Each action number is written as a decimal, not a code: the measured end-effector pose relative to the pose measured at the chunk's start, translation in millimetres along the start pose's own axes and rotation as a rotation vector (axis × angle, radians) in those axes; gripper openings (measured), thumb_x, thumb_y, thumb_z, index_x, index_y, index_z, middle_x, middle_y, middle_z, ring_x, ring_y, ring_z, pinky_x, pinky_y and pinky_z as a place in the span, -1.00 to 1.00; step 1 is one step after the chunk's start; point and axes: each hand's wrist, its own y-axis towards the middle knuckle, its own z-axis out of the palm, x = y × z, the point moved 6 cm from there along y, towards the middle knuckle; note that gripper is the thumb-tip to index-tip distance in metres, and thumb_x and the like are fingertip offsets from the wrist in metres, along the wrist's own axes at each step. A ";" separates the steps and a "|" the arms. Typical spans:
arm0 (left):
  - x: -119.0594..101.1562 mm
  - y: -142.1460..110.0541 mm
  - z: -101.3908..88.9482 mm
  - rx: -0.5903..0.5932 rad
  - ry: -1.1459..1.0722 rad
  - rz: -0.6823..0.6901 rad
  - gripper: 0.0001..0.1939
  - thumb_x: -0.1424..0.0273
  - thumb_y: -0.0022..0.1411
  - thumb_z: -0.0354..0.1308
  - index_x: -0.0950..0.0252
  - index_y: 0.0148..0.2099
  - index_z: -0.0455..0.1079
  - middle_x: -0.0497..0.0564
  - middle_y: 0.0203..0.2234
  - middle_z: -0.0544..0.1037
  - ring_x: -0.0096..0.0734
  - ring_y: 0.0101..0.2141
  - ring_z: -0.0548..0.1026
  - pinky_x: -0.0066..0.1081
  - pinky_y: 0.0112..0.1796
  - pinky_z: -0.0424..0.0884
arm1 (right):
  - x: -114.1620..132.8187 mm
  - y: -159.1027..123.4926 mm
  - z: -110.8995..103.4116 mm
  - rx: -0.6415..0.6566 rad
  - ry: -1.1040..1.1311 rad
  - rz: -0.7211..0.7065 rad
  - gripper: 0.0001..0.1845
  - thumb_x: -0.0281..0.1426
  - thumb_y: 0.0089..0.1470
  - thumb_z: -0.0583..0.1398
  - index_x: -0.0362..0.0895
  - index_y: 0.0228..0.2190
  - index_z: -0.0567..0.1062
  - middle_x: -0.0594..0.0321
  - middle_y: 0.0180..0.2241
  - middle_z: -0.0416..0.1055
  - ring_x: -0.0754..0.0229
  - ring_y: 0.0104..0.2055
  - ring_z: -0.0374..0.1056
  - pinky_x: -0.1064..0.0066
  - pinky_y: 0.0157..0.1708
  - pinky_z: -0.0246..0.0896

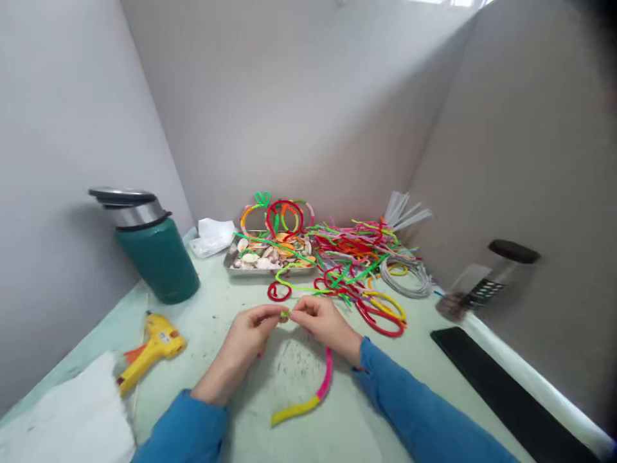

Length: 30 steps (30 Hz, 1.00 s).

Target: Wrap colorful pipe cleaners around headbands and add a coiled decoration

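My left hand (245,335) and my right hand (326,321) meet above the middle of the table, fingertips pinched. Between them is a short yellow-green pipe cleaner end (284,315), gripped from both sides. Below my right hand curves a pink and yellow pipe-cleaner-wrapped strip (324,386); its upper end is hidden behind that hand, so I cannot tell whether it joins the piece in my fingers. Just beyond my fingertips lie a red pipe cleaner coil (279,291) and a wavy lime-green pipe cleaner (284,280).
A metal tray (270,272) of shells, with pipe-cleaner rings (285,218) above it, stands at the back. Right of it spreads a pipe cleaner pile (357,244) with a grey wire coil (405,283). Left are a teal bottle (161,257) and yellow glue gun (154,347); right, a clear bottle (486,283).
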 end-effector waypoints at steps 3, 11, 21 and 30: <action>-0.7 1.7 1.2 -0.004 -0.094 -0.039 -0.61 0.24 0.06 0.09 0.35 -0.09 0.31 -0.07 -0.52 0.47 -0.71 -0.82 0.09 -0.57 -0.78 0.05 | 0.0 -2.1 1.1 0.004 0.002 -0.001 -0.87 -0.40 -0.05 0.16 -0.20 -0.56 0.38 0.42 -0.70 0.17 0.41 -0.66 0.03 0.57 -0.66 -0.09; 12.6 1.0 4.6 0.020 -0.104 -0.184 -0.60 0.05 -0.06 0.18 0.28 -0.52 0.20 -0.27 -0.79 0.10 -0.73 -0.82 -0.07 -0.60 -0.81 -0.15 | -1.9 -3.1 3.4 0.026 -0.022 -0.051 -0.82 -0.34 -0.04 0.18 -0.20 -0.56 0.38 0.40 -0.68 0.19 0.40 -0.65 0.07 0.56 -0.66 -0.07; 7.6 1.9 2.3 0.020 0.011 -0.122 -0.64 0.18 -0.10 0.23 0.37 -0.33 0.41 -0.25 -0.80 0.16 -0.70 -0.78 -0.03 -0.58 -0.75 -0.11 | -0.8 -2.9 1.6 0.034 -0.007 -0.039 -0.81 -0.33 -0.03 0.18 -0.20 -0.54 0.39 0.41 -0.70 0.18 0.41 -0.66 0.07 0.57 -0.68 -0.05; 10.3 11.5 -5.5 -0.037 0.221 0.144 -0.75 0.26 -0.03 0.18 0.36 -0.37 0.47 -0.08 -0.61 0.41 -0.53 -0.58 0.25 -0.54 -0.56 0.12 | 0.4 -3.9 1.9 0.039 0.022 -0.005 -0.84 -0.35 -0.04 0.18 -0.20 -0.54 0.40 0.42 -0.72 0.18 0.43 -0.69 0.05 0.59 -0.69 -0.06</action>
